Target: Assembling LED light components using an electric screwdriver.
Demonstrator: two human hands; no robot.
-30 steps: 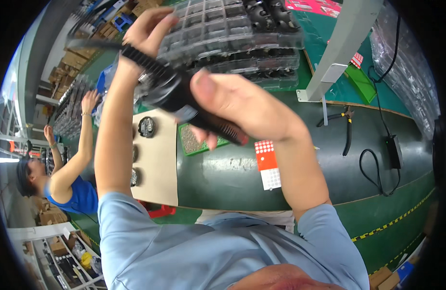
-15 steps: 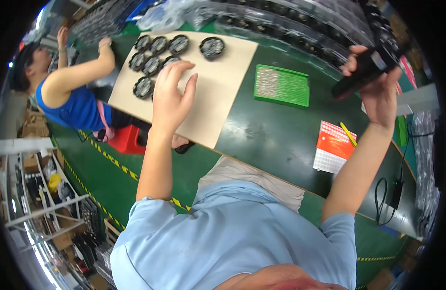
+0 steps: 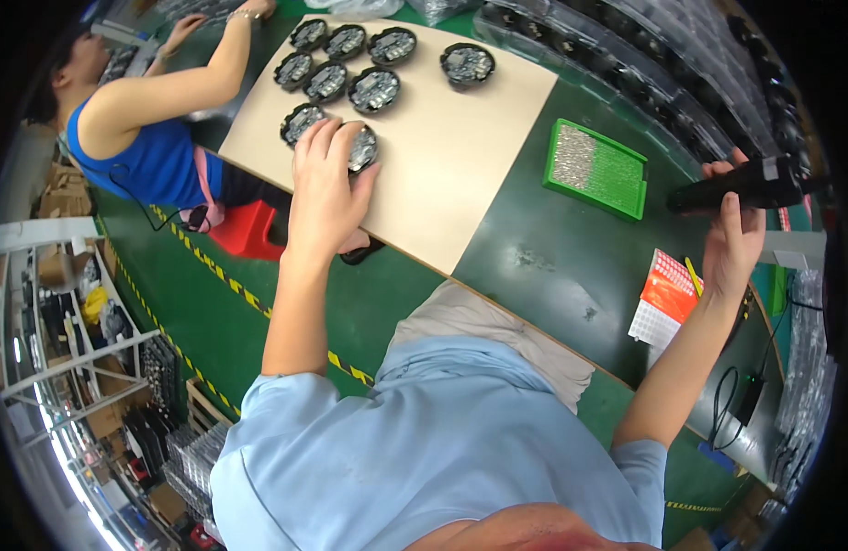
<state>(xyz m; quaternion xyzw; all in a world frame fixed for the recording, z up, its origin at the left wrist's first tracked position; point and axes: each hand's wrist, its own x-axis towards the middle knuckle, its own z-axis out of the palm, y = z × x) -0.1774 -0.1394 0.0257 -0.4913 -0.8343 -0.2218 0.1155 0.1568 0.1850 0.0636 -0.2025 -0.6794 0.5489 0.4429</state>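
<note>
My left hand [image 3: 330, 188] reaches over the beige board [image 3: 424, 174], its fingers and thumb round the edges of a round black housing [image 3: 363, 151] with a grey inside, partly hidden by the hand. More round black housings [image 3: 375, 90] of the same kind lie to its left and beyond it, and one housing [image 3: 467, 64] sits apart on the right. Out at the right, my right hand [image 3: 734, 243] is closed on a black electric screwdriver [image 3: 741, 186], held nearly level above the table. A green tray [image 3: 640, 188] with small silver screws [image 3: 572, 158] lies between the hands.
A red-and-white printed sheet [image 3: 667, 289] and a yellow pen-like tool [image 3: 693, 275] lie near my right forearm. Clear plastic trays of black parts [image 3: 607, 69] line the far edge. At the left, a co-worker in blue [image 3: 144, 138] sits by a red stool [image 3: 249, 230].
My left hand has come down onto a near housing, its fingers now at the edges. The screwdriver has swung to a more level pose in my right hand. The view has shifted.
</note>
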